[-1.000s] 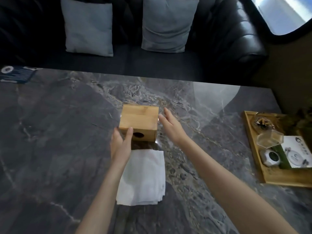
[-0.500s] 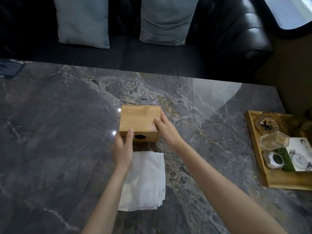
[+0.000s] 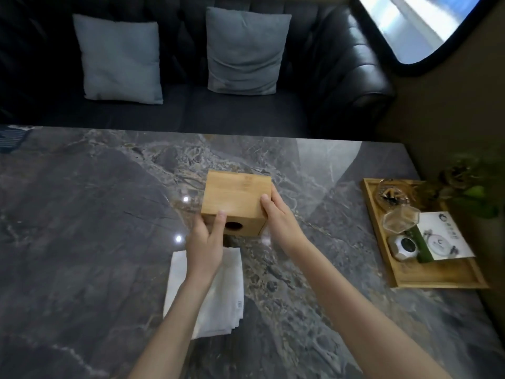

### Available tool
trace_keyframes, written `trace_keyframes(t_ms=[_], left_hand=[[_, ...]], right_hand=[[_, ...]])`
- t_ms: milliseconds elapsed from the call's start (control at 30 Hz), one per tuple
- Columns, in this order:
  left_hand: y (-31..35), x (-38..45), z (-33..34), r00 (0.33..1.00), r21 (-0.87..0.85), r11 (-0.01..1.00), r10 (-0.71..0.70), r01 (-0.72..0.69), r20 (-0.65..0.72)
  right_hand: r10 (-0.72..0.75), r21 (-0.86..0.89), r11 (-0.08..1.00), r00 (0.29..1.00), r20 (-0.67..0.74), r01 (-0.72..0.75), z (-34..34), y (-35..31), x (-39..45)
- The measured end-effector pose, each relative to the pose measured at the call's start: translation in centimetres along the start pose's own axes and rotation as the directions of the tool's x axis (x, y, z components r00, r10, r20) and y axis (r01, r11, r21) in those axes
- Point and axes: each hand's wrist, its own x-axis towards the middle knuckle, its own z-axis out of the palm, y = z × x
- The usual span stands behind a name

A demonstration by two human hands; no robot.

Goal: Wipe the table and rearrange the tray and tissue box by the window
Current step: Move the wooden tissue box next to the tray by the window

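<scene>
Both my hands now grip the tissue box (image 3: 237, 199): a second ago my right hand (image 3: 281, 218) was flat and apart from it, and now its fingers (image 3: 266, 203) curl round the right edge, thumb on top. My left hand (image 3: 206, 240) holds the near left corner as before, one finger up the front beside the round hole. The box is smooth pale bamboo, square-cornered, near the middle of the table (image 3: 82, 214), which is glossy dark grey marble with pale veins. A folded white cloth (image 3: 229, 294) lies flat just behind the box, under my left wrist. Well off to the right, at the table's edge, sits the shallow wooden tray (image 3: 437, 280), holding small clear jars and a printed card. Beyond the table stands a black leather sofa (image 3: 341, 77) with two grey cushions.
</scene>
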Motion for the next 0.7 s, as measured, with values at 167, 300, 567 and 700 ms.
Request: trace_keyframes(t_ms=[167,300,567,700], left_hand=[[3.1,-3.4,3.0,0.993,-0.007,0.998,0.070,-0.070,0.094],[4.5,-6.2,6.0,0.984,0.034,0.996,0.078,-0.084,0.162],[6.8,-11.8,13.2,0.963,0.065,0.994,0.067,-0.087,0.260],[7.5,-14.6,17.1,0.950,0.065,0.991,0.090,-0.114,0.298]], right_hand=[[-0.041,0.026,0.999,0.993,-0.111,0.044,-4.8,-0.1,-3.8],[-0.046,0.043,0.998,0.981,-0.187,0.055,-8.8,0.5,-6.9],[-0.001,0.029,1.000,0.939,-0.343,0.012,-16.8,3.3,-12.1],[0.049,0.110,0.994,0.914,-0.403,-0.005,-20.6,4.9,-14.5]])
